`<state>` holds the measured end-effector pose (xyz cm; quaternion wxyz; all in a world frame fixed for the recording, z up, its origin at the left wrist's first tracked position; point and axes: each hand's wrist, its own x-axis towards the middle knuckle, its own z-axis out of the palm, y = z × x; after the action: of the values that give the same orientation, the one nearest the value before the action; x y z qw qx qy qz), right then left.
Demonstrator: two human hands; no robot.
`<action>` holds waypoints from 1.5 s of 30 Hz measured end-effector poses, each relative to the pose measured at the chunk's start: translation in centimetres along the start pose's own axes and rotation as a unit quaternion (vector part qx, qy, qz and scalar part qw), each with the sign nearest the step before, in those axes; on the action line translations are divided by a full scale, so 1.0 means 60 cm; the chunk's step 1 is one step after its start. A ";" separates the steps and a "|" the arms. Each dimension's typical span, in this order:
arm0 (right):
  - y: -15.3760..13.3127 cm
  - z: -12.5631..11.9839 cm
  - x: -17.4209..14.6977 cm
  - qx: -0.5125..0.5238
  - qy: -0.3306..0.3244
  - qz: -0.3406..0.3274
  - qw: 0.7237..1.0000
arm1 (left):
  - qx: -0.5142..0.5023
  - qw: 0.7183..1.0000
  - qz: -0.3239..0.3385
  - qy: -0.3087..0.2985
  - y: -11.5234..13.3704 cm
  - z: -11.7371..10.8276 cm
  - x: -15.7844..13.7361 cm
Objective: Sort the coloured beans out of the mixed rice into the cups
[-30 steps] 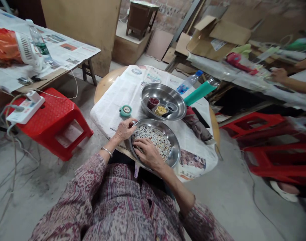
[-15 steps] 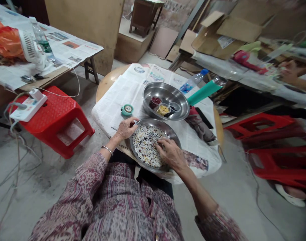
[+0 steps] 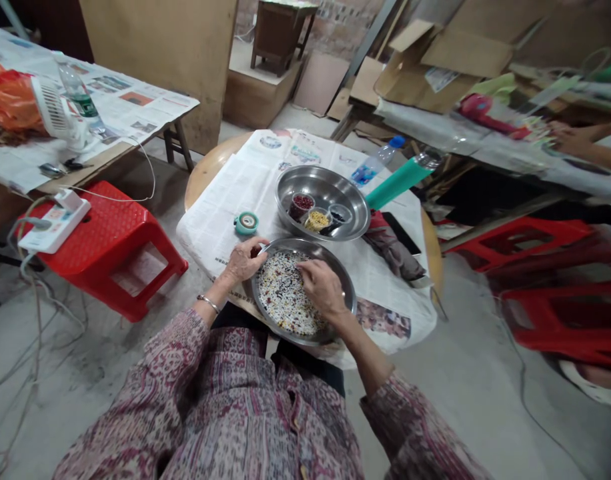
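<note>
A steel bowl [image 3: 349, 283] in front of me holds a mixed layer of white, black, yellow and dark red grains and beans [image 3: 285, 293]. At its left rim is my left hand [image 3: 244, 260], fingers curled round; a dark red patch shows between thumb and forefinger, too small to name. My right hand [image 3: 323, 287] is over the grains at the bowl's right half, fingertips pinched together; what they hold is hidden. Just beyond, a larger steel basin [image 3: 358, 220] contains clear cups of red beans [image 3: 303, 202], yellow grains [image 3: 317, 219] and black beans [image 3: 338, 215].
On the newspaper-covered round table [image 3: 220, 200] are a green tape roll [image 3: 246, 223], a water bottle [image 3: 378, 161], a green tube [image 3: 398, 183], a dark phone [image 3: 401, 232] and a grey cloth [image 3: 395, 253]. A red stool [image 3: 110, 233] with a power strip stands left. Another person's hand [image 3: 570, 137] is at right.
My right hand has moved up and left across the grains, and its fingers have drawn into a pinch. My left hand stays at the rim. The view has shifted slightly.
</note>
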<state>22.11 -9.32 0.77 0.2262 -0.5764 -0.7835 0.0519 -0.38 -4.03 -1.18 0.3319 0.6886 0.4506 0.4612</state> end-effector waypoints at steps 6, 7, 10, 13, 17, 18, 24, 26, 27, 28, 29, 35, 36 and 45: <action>0.001 -0.005 -0.008 0.002 -0.007 0.027 1.000 | -0.003 1.000 0.003 -0.001 0.000 0.000 -0.002; -0.010 -0.010 -0.016 0.020 -0.032 0.004 0.999 | -0.001 1.000 0.003 -0.001 0.001 -0.001 -0.002; -0.041 -0.038 -0.052 0.065 -0.113 -0.056 0.990 | 0.003 1.000 0.005 -0.001 0.003 -0.003 -0.002; -0.058 -0.069 -0.090 0.095 -0.182 -0.068 0.976 | -0.002 1.000 0.000 -0.002 0.006 -0.004 -0.002; -0.068 -0.078 -0.112 0.117 -0.267 -0.090 0.952 | -0.004 1.000 -0.002 -0.005 0.009 -0.006 -0.003; -0.069 -0.074 -0.110 0.116 -0.268 -0.095 0.952 | -0.004 1.000 -0.002 -0.006 0.009 -0.007 -0.003; -0.037 -0.041 -0.053 0.058 -0.140 -0.051 0.987 | 0.009 1.000 -0.005 -0.008 0.015 -0.009 -0.004; -0.014 -0.035 -0.031 0.027 -0.076 -0.009 0.997 | 0.009 1.000 -0.006 -0.009 0.016 -0.010 -0.004; -0.003 -0.033 -0.021 0.015 -0.050 0.013 0.999 | 0.008 1.000 -0.007 -0.010 0.018 -0.011 -0.004; 0.005 -0.030 -0.013 0.004 -0.030 0.033 0.999 | 0.008 1.000 -0.009 -0.011 0.019 -0.011 -0.004; 0.010 -0.027 -0.005 -0.003 -0.019 0.049 0.999 | 0.009 1.000 -0.012 -0.013 0.020 -0.012 -0.004; -0.045 0.000 0.021 0.011 -0.057 0.022 0.998 | 0.024 0.999 -0.031 -0.023 0.027 -0.016 -0.003; -0.061 0.001 0.022 0.021 -0.069 0.000 0.997 | 0.026 0.999 -0.032 -0.023 0.028 -0.016 -0.003; -0.069 -0.061 -0.053 0.062 -0.218 -0.211 0.951 | 0.017 0.999 -0.040 -0.026 0.031 -0.016 -0.001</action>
<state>20.70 -14.28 4.51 0.0911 -0.3571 -0.9128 0.1761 -0.70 -4.76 0.78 0.3497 0.6873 0.4767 0.4219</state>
